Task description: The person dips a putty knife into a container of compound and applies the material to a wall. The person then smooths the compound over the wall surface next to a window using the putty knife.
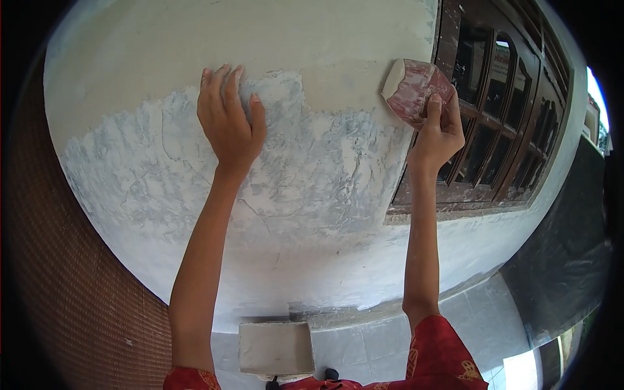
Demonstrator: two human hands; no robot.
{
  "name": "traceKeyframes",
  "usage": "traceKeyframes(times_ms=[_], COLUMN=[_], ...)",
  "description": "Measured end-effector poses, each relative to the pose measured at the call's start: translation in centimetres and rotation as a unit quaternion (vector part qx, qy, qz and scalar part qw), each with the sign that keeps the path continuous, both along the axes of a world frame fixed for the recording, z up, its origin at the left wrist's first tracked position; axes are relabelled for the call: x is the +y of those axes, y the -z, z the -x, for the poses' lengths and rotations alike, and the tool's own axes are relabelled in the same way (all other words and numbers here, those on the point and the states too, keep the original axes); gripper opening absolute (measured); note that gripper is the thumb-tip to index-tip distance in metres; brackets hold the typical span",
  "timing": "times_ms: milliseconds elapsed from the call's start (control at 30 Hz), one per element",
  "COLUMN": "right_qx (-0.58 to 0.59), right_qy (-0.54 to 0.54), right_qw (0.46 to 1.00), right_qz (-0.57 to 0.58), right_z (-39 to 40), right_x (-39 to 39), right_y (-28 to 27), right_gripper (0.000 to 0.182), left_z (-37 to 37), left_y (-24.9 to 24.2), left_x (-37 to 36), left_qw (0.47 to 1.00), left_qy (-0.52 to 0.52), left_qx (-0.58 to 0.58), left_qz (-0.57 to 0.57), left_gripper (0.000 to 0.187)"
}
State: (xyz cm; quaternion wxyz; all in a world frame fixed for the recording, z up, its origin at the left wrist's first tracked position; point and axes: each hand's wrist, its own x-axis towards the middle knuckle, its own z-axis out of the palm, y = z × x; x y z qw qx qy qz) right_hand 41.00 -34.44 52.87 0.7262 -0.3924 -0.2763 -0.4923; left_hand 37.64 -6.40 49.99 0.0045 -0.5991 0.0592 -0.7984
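My right hand [437, 138] grips a dark red putty spreader [416, 90], thumb on its face and fingers curled behind. Pale putty streaks the spreader, and a thick cream layer lies along its left edge. It is up by the wall, right beside the window frame. My left hand [229, 123] holds nothing; its fingers are apart and reach up against the wall [312, 162]. Smooth cream putty covers the upper wall, while the middle is patchy grey and white.
A brown wooden window [494, 97] with dark panes borders the wall on the right. Below me, a rectangular tray [243, 348] of cream putty stands near my feet on grey floor tiles [344, 344]. A woven brown panel [84, 279] rises at left, a dark sheet [565, 253] at right.
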Motion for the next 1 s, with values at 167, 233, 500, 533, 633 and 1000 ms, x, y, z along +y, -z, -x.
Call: traceKeyframes(times_ms=[167,233,500,533,633,1000], right_qx=[-0.003,-0.004,-0.001,-0.002,0.014,0.022], right_qy=[-0.025,0.033,-0.019,-0.028,0.027,-0.016], right_qw=[0.989,0.986,1.000,0.998,0.987,0.994], right_qz=[0.144,0.165,0.015,0.061,0.160,0.106], right_z=[0.9,0.4,0.5,0.6,0.4,0.3], right_x=[4.5,5.2,0.5,1.4,3.7,2.0], right_y=[-0.1,-0.3,0.4,0.8,2.2,2.8], right_gripper=[0.044,0.043,0.043,0.045,0.046,0.043], left_z=[-0.1,-0.2,-0.1,-0.1,-0.2,-0.2], left_y=[-0.1,-0.1,0.1,0.0,0.0,0.0], left_x=[0.0,0.0,-0.1,0.0,0.1,0.0], left_qw=[0.999,1.000,1.000,1.000,1.000,1.000], left_qy=[0.022,0.017,0.000,0.003,0.007,0.007], left_qx=[-0.022,-0.018,-0.004,-0.011,-0.017,-0.014], left_qz=[-0.007,-0.009,-0.001,-0.004,-0.009,-0.005], left_gripper=[0.042,0.042,0.042,0.043,0.043,0.043])
